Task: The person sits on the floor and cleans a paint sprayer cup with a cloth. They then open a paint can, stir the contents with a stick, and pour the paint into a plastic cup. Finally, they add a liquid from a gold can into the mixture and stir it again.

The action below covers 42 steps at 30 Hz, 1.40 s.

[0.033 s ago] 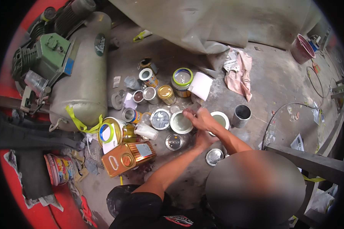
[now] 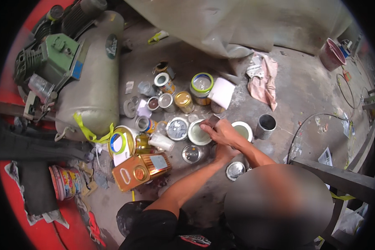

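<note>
My right hand (image 2: 218, 132) is closed around a small, flat, dark brown piece (image 2: 211, 121), its kind unclear. It is above the right rim of an open can of pale grey-green paint (image 2: 198, 133). Beneath my right forearm, my left hand (image 2: 226, 153) is low, close to a second open can with a white rim (image 2: 243, 130). Its fingers are mostly hidden, so any grip on that can does not show. A closed silver-lidded can (image 2: 191, 153) sits left of my left hand, and another silver lid (image 2: 236, 170) lies nearer to me.
Several paint cans and jars crowd the floor left and beyond, including a gold-lidded one (image 2: 183, 100). A copper-coloured rectangular tin (image 2: 141, 171) stands near left, before a compressor tank (image 2: 91, 79). On the right are a dark empty can (image 2: 266, 125), a hose (image 2: 296, 135) and a metal frame (image 2: 333, 171).
The whole view has shifted slightly. Both hands stay in nearly the same place over the cans, with the brown piece still in my right hand.
</note>
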Motion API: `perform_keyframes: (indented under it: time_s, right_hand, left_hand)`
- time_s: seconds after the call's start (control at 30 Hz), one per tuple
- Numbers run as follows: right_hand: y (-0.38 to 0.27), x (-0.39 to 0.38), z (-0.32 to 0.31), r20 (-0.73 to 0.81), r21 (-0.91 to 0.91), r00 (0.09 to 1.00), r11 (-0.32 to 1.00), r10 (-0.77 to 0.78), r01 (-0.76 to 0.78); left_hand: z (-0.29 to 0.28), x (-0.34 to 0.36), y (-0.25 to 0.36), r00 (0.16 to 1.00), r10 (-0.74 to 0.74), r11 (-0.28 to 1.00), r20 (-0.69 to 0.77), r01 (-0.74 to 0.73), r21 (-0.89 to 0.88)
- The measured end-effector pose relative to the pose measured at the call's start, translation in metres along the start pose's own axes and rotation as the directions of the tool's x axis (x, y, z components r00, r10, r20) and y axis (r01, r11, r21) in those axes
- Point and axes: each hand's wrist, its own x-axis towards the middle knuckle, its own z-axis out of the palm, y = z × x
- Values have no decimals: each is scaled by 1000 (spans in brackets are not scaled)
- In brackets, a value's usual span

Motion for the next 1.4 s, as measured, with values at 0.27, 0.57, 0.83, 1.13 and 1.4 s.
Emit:
perform_keyframes:
  time_s: [0.27, 0.57, 0.83, 1.13, 1.4]
  right_hand:
    - [-48, -48, -32, -286, -60, 952, 994, -107, 93]
    - [5, -91, -30, -470, 471, 836, 882, 281, -32]
    - [-20, -81, -46, -200, 345, 963, 933, 180, -102]
    - [-20, -84, -48, -338, 184, 941, 982, 33, 32]
    - [-43, -99, -34, -349, 411, 907, 908, 237, -80]
  left_hand:
    - [-91, -86, 42, 701, 285, 842, 654, -509, 179]
    - [-352, -133, 124, 779, -351, 936, 520, 296, 189]
    - [-320, -261, -3, 762, -526, 631, 378, 647, -427]
    - [-91, -57, 95, 312, 84, 711, 946, -684, 162]
    - [196, -63, -16, 698, 715, 625, 22, -653, 428]
